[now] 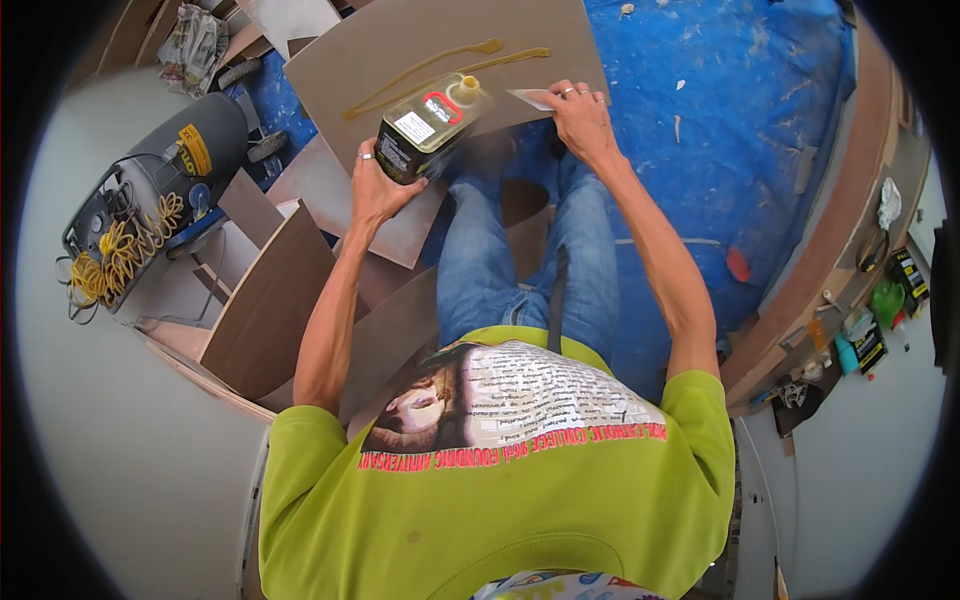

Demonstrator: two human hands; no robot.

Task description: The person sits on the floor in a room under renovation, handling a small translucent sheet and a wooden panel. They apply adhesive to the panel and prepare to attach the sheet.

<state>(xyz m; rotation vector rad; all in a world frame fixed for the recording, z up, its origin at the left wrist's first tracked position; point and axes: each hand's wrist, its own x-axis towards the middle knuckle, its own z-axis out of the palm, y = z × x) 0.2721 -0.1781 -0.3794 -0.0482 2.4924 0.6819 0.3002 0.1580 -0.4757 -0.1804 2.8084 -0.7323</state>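
My left hand (373, 190) grips a rectangular metal can (425, 130) by its side, and the can is tilted with its open spout toward the far side. Beneath the can lies a flat brown board (375, 50). Long streaks of yellowish glue (430, 72) run across the board. Between the fingers of my right hand (583, 122) is a thin, pale, flat spreader (533, 98), its tip pointing left toward the spout. Both hands are over the near part of the board, above my knees.
A dark air compressor (205, 140) with a coiled yellow hose (125, 245) stands at the left. Curved wooden panels (268, 300) rest near my left arm. Blue sheeting (700, 170) covers the floor, with scraps on it. A wooden ledge (835, 215) at the right bears assorted supplies.
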